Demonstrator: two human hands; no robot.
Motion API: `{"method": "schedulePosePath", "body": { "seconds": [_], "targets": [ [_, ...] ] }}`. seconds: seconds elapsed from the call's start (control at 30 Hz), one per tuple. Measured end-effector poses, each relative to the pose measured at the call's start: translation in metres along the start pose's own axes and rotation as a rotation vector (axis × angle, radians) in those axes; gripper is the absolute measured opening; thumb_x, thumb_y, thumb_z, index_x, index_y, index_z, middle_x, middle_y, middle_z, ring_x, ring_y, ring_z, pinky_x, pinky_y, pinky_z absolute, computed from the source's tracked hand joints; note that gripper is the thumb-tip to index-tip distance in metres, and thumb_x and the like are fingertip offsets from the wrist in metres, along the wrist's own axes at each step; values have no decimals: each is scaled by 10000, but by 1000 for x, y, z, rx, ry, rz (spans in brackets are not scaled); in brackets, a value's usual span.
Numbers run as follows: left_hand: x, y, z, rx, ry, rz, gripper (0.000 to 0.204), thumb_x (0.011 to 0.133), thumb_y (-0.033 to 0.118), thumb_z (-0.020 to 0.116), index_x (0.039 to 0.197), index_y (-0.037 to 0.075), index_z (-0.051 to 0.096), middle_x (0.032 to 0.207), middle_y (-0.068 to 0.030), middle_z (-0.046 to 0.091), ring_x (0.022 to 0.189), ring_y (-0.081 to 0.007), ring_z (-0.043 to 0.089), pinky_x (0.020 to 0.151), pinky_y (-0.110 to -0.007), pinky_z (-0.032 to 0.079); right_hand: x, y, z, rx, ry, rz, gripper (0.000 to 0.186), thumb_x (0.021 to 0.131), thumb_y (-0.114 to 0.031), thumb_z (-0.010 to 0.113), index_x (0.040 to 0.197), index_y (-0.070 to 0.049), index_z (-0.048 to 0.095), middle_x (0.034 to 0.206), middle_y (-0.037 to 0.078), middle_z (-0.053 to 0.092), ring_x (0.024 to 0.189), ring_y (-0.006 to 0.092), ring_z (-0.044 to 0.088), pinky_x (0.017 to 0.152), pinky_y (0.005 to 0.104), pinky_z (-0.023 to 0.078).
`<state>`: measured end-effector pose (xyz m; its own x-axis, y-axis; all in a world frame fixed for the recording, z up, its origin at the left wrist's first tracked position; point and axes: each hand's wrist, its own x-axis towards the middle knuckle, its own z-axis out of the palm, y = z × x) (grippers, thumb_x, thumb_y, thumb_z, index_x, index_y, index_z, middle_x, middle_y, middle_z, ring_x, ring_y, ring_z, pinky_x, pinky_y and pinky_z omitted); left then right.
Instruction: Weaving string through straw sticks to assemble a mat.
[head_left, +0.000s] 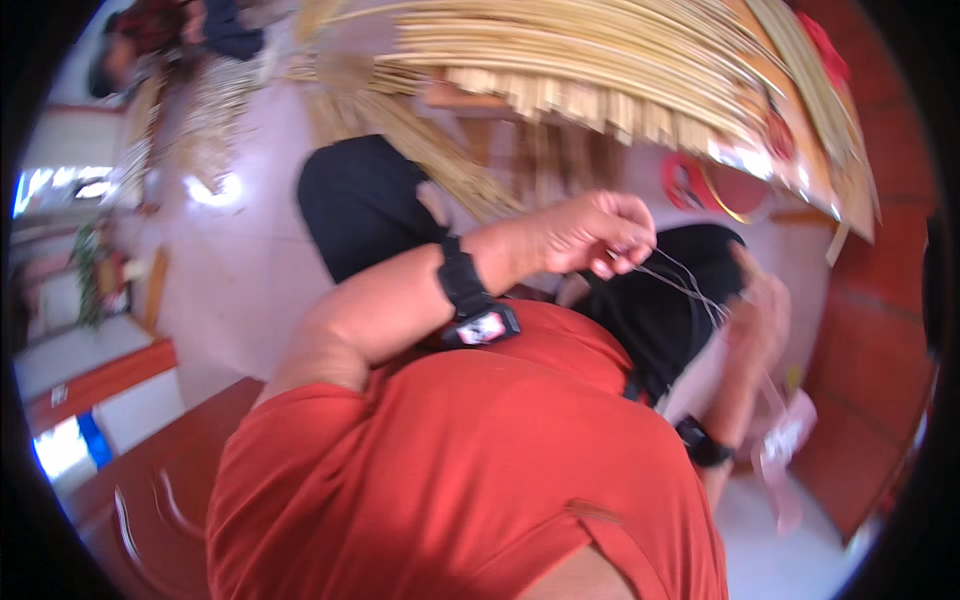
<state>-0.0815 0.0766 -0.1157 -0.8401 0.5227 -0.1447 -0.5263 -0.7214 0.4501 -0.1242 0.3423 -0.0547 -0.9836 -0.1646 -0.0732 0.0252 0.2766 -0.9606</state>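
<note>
Pinches thin pale thread (692, 291) in left hand (600, 235), over the lap, with fingers curled and closed at the tips. Trails off slack, in a couple of strands, to right hand (762, 310), farther right and a bit nearer. Too blurred there to tell gripping from mere touching; can't tell open from closed in the right fingers either. Wears black wrist device (482, 326) on left wrist, black band (703, 442) on right, plus red top (470, 430) and black trousers (360, 210). Faces straw-coloured stalks (590, 50) in a thick layer across tabletop (808, 150) at far side, with ends toward near side. Shows more stalks (435, 150) lower down, beyond left knee; red round object (683, 184) beneath tabletop, to the right; another person (155, 35), blurred, at far left.
</note>
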Motion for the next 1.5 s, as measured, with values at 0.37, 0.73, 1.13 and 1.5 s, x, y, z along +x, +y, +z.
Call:
{"method": "schedulePosePath", "body": {
  "seconds": [0.37,0.73,1.13,1.5],
  "targets": [
    [-39,7,-87,9,-121,-77,138,862,164,656,888,45,592,788,-88,561,632,-117,539,393,-175,370,-5,17,16,824,-240,113,67,960,-102,469,916,-69,507,606,-31,390,457,65,315,464,242,284],
    [-7,-11,-116,-112,236,-97,274,931,308,558,854,44,565,777,-66,530,659,-137,520,435,-204,381,11,16,64,149,-351,296,85,933,-68,499,896,-2,540,1131,188,619,512,73,558,465,188,417],
    [-12,-14,-180,-227,6,-136,254,858,242,667,740,43,561,738,-57,497,533,-92,430,350,-153,299,34,32,91,233,-755,308,159,895,-84,516,749,-22,510,702,32,542,618,113,515,594,253,429],
    [-14,-23,-309,-295,1042,-26,227,870,187,642,1051,68,575,912,-97,577,818,-173,576,579,-286,506,10,11,29,542,-635,427,235,875,-185,608,730,-20,525,675,61,502,573,147,496,534,273,405]
  ]
}}
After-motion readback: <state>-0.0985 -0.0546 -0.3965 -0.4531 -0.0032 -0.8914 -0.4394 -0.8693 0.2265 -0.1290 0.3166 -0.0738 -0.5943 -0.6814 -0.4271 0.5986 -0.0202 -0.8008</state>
